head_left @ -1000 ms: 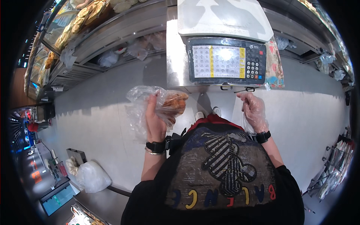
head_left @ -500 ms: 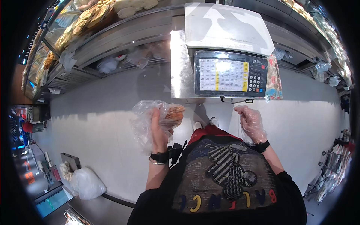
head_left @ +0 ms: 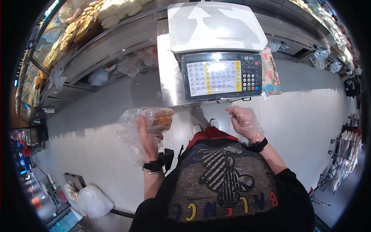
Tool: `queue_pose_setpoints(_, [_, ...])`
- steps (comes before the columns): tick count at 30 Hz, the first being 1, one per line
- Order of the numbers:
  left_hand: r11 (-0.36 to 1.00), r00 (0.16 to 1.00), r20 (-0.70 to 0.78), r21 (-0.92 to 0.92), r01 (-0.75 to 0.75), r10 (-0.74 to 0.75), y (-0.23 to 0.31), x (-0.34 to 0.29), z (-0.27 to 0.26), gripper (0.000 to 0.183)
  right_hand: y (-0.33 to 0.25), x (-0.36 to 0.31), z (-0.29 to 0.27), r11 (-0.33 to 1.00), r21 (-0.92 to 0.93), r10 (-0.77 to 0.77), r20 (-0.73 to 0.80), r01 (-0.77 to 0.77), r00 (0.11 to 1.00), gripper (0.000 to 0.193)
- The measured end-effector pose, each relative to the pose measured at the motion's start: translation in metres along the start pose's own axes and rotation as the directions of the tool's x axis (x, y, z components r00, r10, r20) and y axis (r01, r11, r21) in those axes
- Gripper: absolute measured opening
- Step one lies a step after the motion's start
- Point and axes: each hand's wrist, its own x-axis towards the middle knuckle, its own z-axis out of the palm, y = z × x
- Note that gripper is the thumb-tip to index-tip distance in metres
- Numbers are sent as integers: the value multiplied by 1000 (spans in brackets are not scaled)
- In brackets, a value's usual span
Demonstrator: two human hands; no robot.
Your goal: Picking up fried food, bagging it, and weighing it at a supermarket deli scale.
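Note:
My left hand [head_left: 144, 139] grips a clear plastic bag [head_left: 126, 129] in front of me, the thumb showing over the crumpled film. Brown, layered bread [head_left: 162, 119] shows at the bag's right side; its exact kind is hard to make out. A thin clear plastic glove [head_left: 253, 133] covers my right hand [head_left: 243, 119], whose fingers are curled together, with nothing visible in them. That hand hovers just below the near edge of a weighing scale [head_left: 216, 33], apart from its key panel [head_left: 220, 75].
The scale stands on a metal stand [head_left: 170, 85], with a colourful printed bag [head_left: 271, 73] at its right. Glass-fronted counters with flatbreads [head_left: 69, 34] line the far left. A stuffed white plastic bag [head_left: 94, 201] sits at lower left, a rack [head_left: 344, 150] at right.
The whole view has shifted, so the scale and both hands appear farther left. My left hand still holds the bagged bread, and my right hand stays curled near the scale.

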Motion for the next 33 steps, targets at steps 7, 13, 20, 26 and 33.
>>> queue_pose_setpoints(7, [998, 998, 18, 30, -54, 54, -5, 8, 2, 48, 1, 4, -1, 1000, -5, -6, 15, 6, 1000, 24])
queue_pose_setpoints(13, [986, 993, 35, 121, -116, 113, 2, 4, 11, 54, 7, 5, 0, 999, -17, -51, 11, 52, 999, 26])
queue_pose_setpoints(20, [978, 986, 21, 123, -167, 166, -9, 17, 0, 59, 12, 4, -3, 995, -30, -93, 8, 93, 996, 31])
queue_pose_setpoints(26, [978, 986, 17, 125, -168, 167, 0, 9, 11, 55, 18, 5, -3, 993, 26, -116, -5, 116, 993, 33])
queue_pose_setpoints(33, [985, 994, -12, 134, -105, 107, 21, -6, 38, 55, 26, 0, -5, 993, 50, -107, -31, 109, 994, 31])
